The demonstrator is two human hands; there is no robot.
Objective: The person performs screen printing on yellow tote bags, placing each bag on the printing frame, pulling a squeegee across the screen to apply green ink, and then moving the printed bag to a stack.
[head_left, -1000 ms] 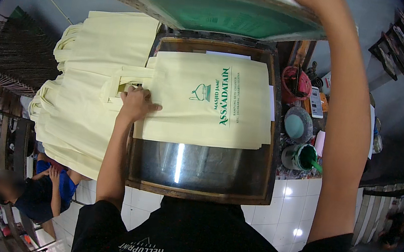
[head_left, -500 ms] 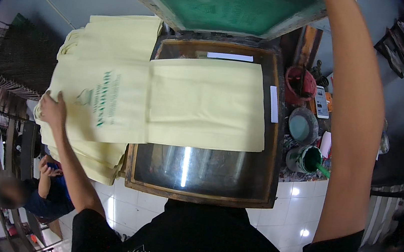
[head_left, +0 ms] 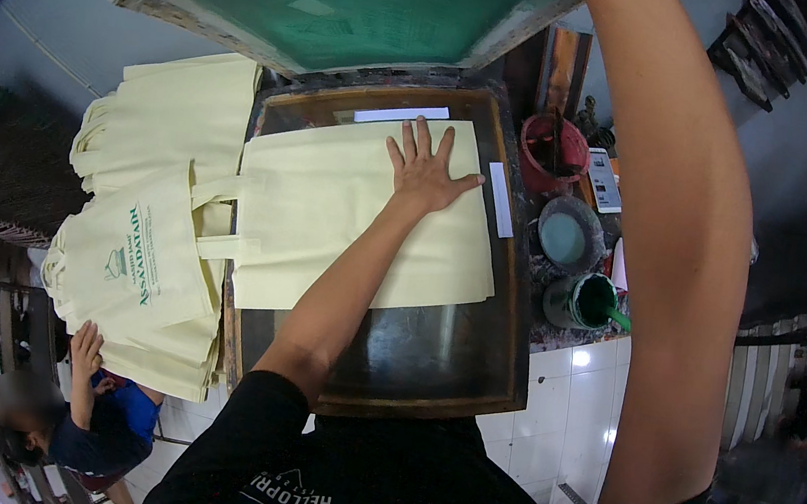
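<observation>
My left hand (head_left: 423, 172) lies flat with spread fingers on the upper right part of a plain cream fabric bag (head_left: 313, 211). The bag rests on a dark, wood-edged glass board (head_left: 410, 364), its handles (head_left: 219, 191) reaching past the left edge. Above the far side of the board, a screen-printing frame (head_left: 363, 5) with green mesh is tilted up. My right forearm (head_left: 685, 216) reaches to the top edge near the frame's right corner; the right hand is out of the picture. Left of the board lies a cream bag with green print (head_left: 136, 255).
More cream bags (head_left: 178, 119) are piled at the left. On the right stand a red bucket (head_left: 551, 154), a bowl (head_left: 567, 234) and a green paint pot (head_left: 584, 302), beside a phone (head_left: 605, 181). A co-worker's hand (head_left: 86, 349) is at the pile's near edge.
My left hand has moved from the printed bag onto the plain one. The printed bag now lies farther left, apart from the board. My right hand stays beyond the top edge.
</observation>
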